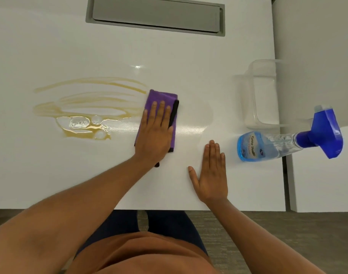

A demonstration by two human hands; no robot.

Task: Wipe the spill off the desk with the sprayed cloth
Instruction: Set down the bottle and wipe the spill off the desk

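White desk [189, 56]: flat left hand [156, 133] presses purple cloth [161, 99], spill [86, 123] just left.

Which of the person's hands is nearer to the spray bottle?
The right hand. It lies flat on the desk just left of the spray bottle, not touching it. The left hand is farther left, pressing the purple cloth beside the spill.

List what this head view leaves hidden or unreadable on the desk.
- Purple cloth: the left hand lies flat on it and covers its middle, so any wetness or staining underneath is hidden.
- Spray bottle: label print too small and blurred to read.
- Clear container: transparent and smeared; whether it holds anything cannot be told.
- Grey panel: far side cut off by the top edge.
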